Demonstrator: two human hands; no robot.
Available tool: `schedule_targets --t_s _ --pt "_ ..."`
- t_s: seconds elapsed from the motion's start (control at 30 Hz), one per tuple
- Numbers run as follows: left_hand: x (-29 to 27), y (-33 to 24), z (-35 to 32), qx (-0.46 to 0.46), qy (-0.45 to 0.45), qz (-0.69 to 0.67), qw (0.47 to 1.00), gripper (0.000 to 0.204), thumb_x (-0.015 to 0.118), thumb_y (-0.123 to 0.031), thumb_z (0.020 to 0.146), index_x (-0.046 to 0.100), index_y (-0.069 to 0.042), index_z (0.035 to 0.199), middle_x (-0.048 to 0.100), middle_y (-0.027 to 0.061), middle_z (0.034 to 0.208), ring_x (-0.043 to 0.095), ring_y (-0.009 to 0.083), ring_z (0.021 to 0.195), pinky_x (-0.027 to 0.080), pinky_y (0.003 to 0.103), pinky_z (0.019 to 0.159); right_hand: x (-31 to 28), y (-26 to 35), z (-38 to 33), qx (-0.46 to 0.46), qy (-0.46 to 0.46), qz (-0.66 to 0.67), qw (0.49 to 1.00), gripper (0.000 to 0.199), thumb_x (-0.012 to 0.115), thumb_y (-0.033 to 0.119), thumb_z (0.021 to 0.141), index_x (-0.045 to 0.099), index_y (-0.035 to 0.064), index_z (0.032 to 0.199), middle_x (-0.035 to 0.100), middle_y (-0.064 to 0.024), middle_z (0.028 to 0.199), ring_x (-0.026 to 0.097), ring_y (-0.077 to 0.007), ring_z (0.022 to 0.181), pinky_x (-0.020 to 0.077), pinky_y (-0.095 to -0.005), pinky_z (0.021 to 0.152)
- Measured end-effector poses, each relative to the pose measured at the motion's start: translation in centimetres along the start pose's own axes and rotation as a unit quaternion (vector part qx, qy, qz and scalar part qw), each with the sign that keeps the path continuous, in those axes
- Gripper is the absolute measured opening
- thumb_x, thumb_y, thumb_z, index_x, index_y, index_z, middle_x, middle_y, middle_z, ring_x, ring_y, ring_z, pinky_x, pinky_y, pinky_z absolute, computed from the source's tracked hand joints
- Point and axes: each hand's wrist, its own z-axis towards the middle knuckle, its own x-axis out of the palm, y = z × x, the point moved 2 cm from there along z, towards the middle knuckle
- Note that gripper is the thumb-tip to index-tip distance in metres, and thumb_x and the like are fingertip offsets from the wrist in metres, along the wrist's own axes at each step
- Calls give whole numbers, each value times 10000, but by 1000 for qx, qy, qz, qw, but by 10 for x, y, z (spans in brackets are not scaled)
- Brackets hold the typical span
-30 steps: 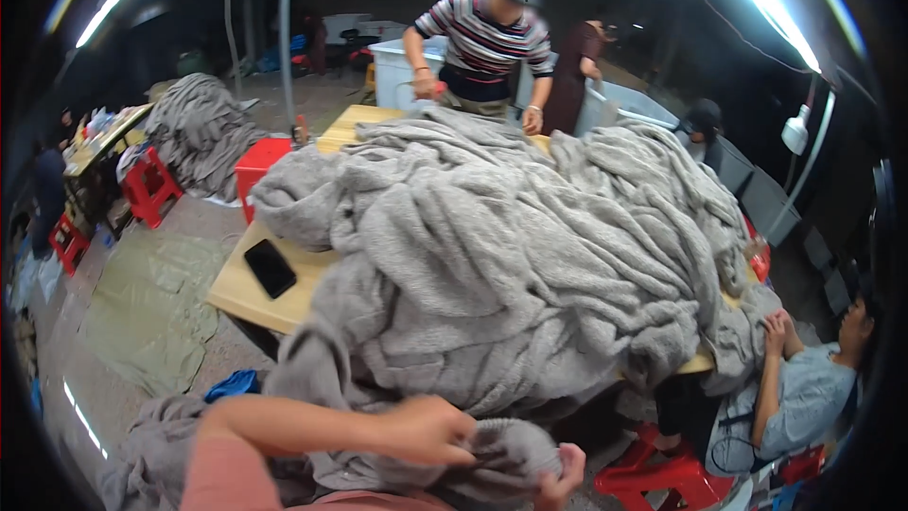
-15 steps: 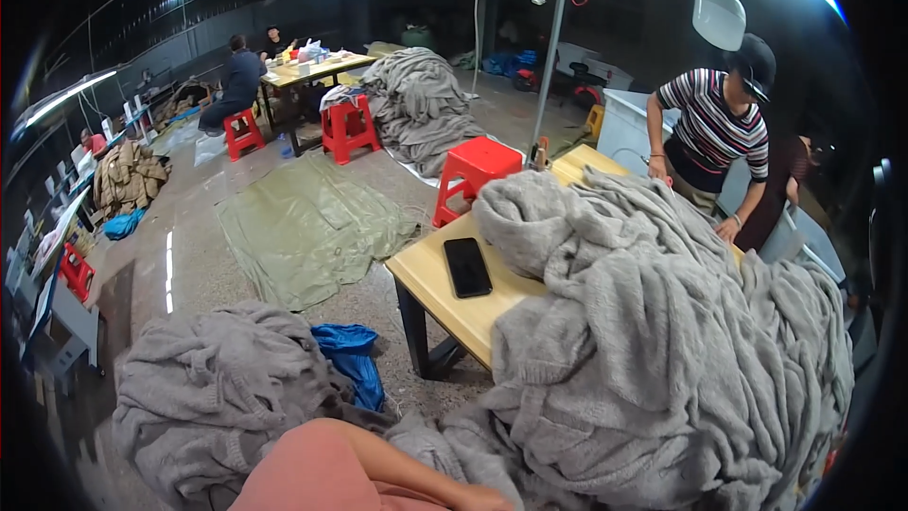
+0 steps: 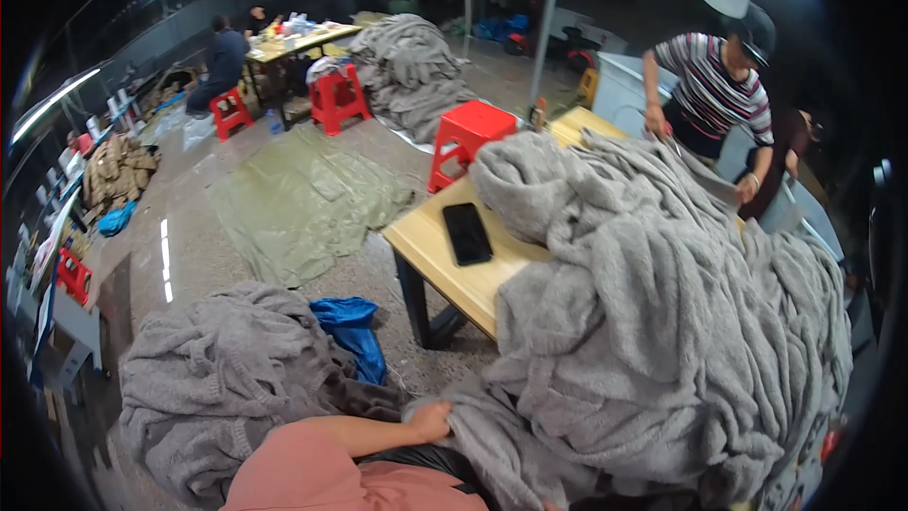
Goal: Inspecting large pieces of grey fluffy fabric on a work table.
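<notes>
My left hand [image 3: 431, 422] is closed on the edge of a grey knitted garment [image 3: 492, 445] low in the middle of the view. The garment stretches from my fist down and to the right, beside a big heap of grey knitted garments [image 3: 653, 322] that covers most of the wooden table [image 3: 426, 244]. Of my right hand [image 3: 550, 506] only a speck of skin shows at the lower edge, so its fingers are hidden. On the floor to the left lies another pile of grey knitwear [image 3: 222, 378].
A black phone [image 3: 467, 234] lies on the table's near left corner. Behind it stands a red stool [image 3: 470, 137]. A blue plastic bag [image 3: 352, 336] and a greenish sheet [image 3: 303, 199] are on the floor. Across the heap, a person in a striped shirt [image 3: 714, 85] handles a grey piece.
My left hand has moved up and to the left, drawing the garment's edge with it. The co-worker's hands have lifted a grey piece off the heap. The view has tilted down slightly.
</notes>
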Motion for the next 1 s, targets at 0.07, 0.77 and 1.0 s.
schedule_targets --t_s 0.07,0.77,1.0 --pt "4 -22 12 78 -20 -87 993 235 549 -147 633 602 -30 831 596 215 830 569 365 811 447 412 706 -15 0 -7 -71 -114 44 990 237 616 88 704 563 -40 896 569 -128 746 526 -153 658 435 -284 611" --pt "-1 -92 -10 424 163 238 858 455 684 -343 608 564 -39 923 566 124 845 541 278 802 422 373 672 -44 37 -24 -114 -277 -196 934 402 660 65 658 534 9 1035 555 -153 901 553 -312 723 459 -353 638" --pt "-49 -85 -14 257 31 -43 965 147 598 -86 640 560 -37 773 552 84 722 530 221 643 421 310 603 -25 50 11 -3 -32 -346 938 280 627 146 703 568 109 974 556 -108 763 596 -291 647 471 -390 523"
